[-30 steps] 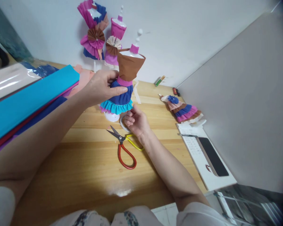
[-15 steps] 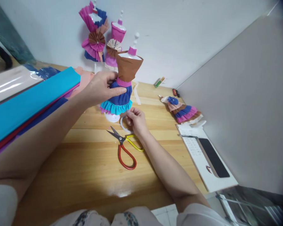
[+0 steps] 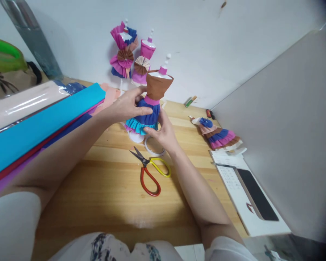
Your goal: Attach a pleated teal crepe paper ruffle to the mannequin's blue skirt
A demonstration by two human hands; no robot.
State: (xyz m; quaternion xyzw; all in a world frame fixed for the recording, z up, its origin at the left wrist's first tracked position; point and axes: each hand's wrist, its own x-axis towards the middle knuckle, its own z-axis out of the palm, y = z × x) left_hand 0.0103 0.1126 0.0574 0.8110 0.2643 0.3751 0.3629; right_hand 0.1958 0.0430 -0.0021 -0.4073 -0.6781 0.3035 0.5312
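A small dress form (image 3: 159, 85) stands upright on its white base, wearing a brown top, a pink waistband and a blue skirt with a turquoise ruffle. My left hand (image 3: 132, 105) grips its waist and skirt from the left, thumb across the blue paper. On the other side, my right hand (image 3: 164, 132) holds the lower skirt, with the thumb on the ruffle and the other fingers partly hidden behind. A roll of white tape (image 3: 155, 151) lies flat just under that hand. Scissors (image 3: 145, 162) with one red and one yellow handle rest open nearer to me.
Two more dressed forms (image 3: 125, 54) stand by the wall. Crepe paper sheets (image 3: 49, 121) are stacked at left, near a bottle (image 3: 35, 40). A dressed form (image 3: 217, 134) lies at right, above a white board with a phone (image 3: 256, 192). A glue stick (image 3: 190, 101) lies at the back.
My right hand has moved up from the tape roll onto the skirt and now holds its right side. My left hand keeps its hold. The view has shifted, showing more at the left.
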